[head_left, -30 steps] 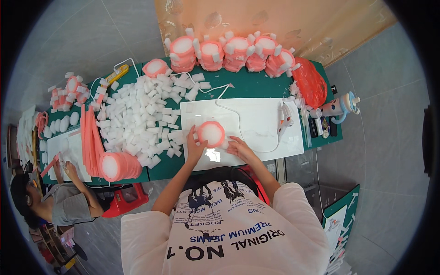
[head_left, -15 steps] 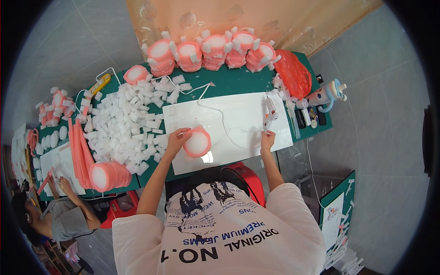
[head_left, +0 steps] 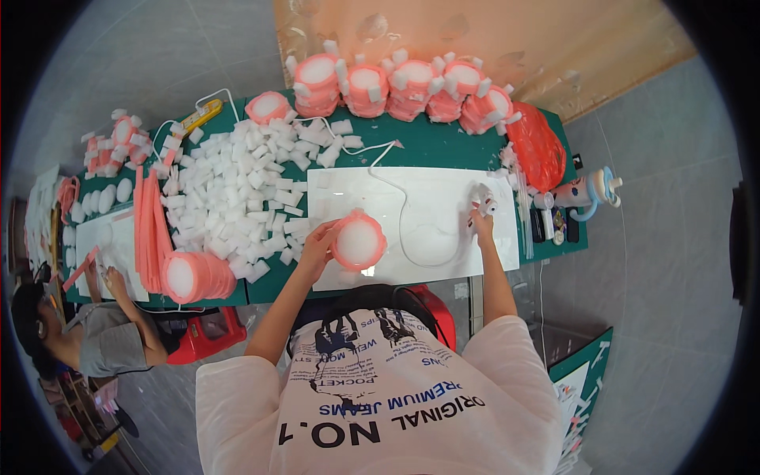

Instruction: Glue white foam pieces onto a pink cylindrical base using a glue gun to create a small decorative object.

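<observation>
My left hand grips the left edge of a round white foam disc with a pink band around its rim. The disc is over the near left part of a glossy white board. At the board's right side, my right hand is closed around a white hot glue gun with red marks. A thin white cord loops over the board between my hands. Part of the glue gun is hidden by my fingers.
Left of the board lies a heap of white foam blocks. Pink-and-white foam stacks line the far edge. A red plastic bag and a bottle stand at right. Another person works at far left, beside pink strips.
My right hand has moved up and closed around the glue gun, whose pose has turned. My left hand still holds the disc, now tilted more toward me. The whole view has shifted slightly.
</observation>
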